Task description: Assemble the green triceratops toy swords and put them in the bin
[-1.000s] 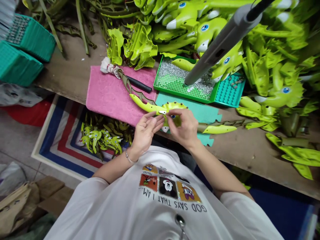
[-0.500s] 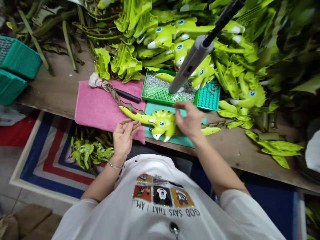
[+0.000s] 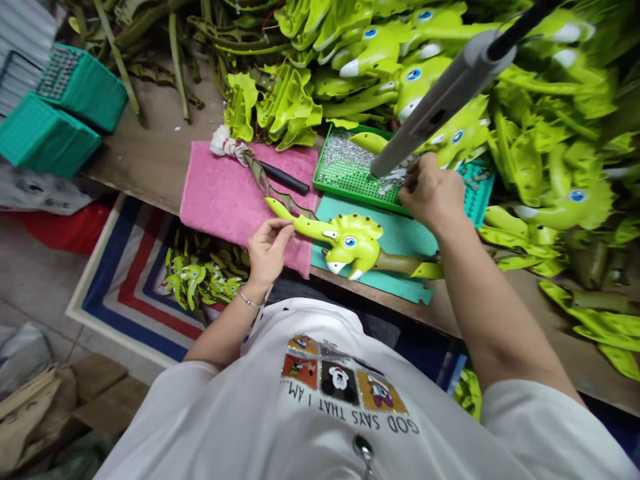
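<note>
A lime-green toy dinosaur part [image 3: 357, 243] with a blue eye and a horned frill lies on a teal mat [image 3: 400, 230]. My left hand [image 3: 269, 250] pinches its long curved arm near the left end. My right hand [image 3: 434, 193] is at the near edge of a green tray [image 3: 345, 190] that holds many small silvery screws [image 3: 345, 148]. Its fingers are drawn together over the screws, and whatever is between them is hidden. A grey hanging electric screwdriver [image 3: 430, 100] points down into the tray, just left of my right hand.
A pink cloth [image 3: 225, 200] with a black-handled tool [image 3: 285, 177] lies to the left. Heaped green toy parts [image 3: 530, 140] crowd the back and right. Teal boxes [image 3: 45, 137] stand far left. Finished-looking green toys [image 3: 200, 283] lie in a striped-lined bin below the table edge.
My right hand has moved from beside the toy up to the screw tray. My left fingers, loosely apart before, now pinch the toy's arm. The whole view has shifted.
</note>
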`<state>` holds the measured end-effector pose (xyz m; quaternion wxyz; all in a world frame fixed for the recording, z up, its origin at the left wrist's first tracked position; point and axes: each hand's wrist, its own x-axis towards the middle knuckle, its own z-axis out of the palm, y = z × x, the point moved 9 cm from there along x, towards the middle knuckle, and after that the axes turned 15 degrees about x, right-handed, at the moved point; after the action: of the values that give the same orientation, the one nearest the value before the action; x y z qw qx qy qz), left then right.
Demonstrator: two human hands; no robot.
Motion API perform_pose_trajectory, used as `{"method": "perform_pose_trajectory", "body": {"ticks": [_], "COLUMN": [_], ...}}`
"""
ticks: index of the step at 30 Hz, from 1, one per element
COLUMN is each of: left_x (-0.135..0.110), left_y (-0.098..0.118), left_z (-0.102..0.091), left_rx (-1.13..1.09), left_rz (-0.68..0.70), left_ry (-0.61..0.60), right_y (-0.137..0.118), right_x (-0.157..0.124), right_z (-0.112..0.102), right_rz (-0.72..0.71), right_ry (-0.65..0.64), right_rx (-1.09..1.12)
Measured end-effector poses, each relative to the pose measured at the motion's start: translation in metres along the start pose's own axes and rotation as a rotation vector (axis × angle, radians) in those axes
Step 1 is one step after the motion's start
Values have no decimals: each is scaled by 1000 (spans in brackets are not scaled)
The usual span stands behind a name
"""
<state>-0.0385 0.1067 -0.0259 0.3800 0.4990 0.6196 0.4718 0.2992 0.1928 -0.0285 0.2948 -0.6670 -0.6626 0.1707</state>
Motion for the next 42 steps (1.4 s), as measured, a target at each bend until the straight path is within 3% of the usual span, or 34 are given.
{"method": "perform_pose_trajectory", "body": {"ticks": [4,7,12,15,19,24,28,32,34,38,42], "left_x": [8,8,4,3,2,6,4,-2,-2,6,2], "left_y": [22,26,19,15,9,4,2,-4,-19,-50,-47], "left_z": [8,20,31,31,34,31,28,2,-1,27,30], "left_rx": [303,519,636,652,638,544,474,234,22,-297,-316], "left_rz": [279,410,480,477,437,357,294,191,83,-170,-192], "left_ry": [-7,-59,-101,-95,-150,-140,-142,148,216,61,48], "right_y": [3,-2,-11,-45,-96,-137,-145,-148,-153,-165,-159], "right_x": [-2,-7,-27,-55,-100,-133,-144,-148,-151,-157,-161], "right_z": [-8,-17,-36,-37,-15,12,14,15,14,15,20], "right_rz": [48,-26,43,-30,-155,-384,-564,-664,-733,-875,-876], "right_ry": [112,154,211,185,46,-118,-71,-25,-12,-50,-185], "right_rx": [-82,71,268,399,580,621,489,379,349,255,277]}}
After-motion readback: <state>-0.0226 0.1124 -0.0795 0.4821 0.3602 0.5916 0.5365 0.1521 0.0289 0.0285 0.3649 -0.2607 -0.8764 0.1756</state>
